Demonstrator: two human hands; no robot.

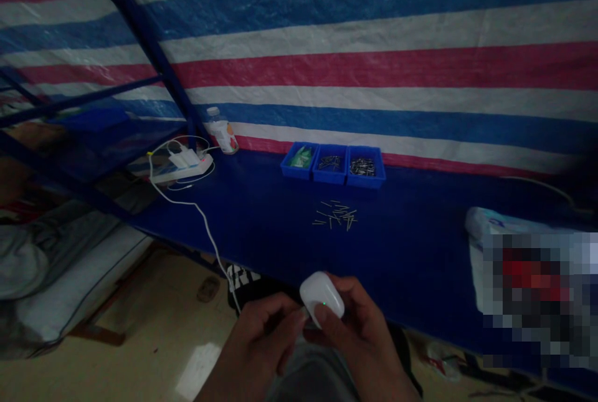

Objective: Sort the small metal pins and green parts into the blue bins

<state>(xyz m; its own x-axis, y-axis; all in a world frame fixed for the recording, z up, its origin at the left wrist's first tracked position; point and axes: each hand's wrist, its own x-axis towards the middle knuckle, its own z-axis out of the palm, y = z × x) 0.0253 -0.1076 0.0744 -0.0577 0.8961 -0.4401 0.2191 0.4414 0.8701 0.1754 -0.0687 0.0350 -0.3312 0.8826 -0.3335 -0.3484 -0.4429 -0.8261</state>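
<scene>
Two bare hands sit close to the camera, low in the view and just off the front edge of a blue bench (411,234). Between them, above the lap, is a glossy white case (322,290), rounded like a pebble, showing a tiny green light. The right hand's (364,324) grip is closed around it, thumb across its face. The left hand's (266,330) grip is narrow, fingertips at the case's lower left edge; whether they pinch anything, I cannot tell. Judging by the pose, good handling means a firm right hold, light left fingertips and no twisting. A thin, flexible white cable (194,204) drops toward the left hand. Beyond, slim metallic pins (343,214) lie scattered before three joined boxy blue trays (331,178). Behind hangs crinkled, shiny sheeting (364,68), striped red, white and blue.
</scene>
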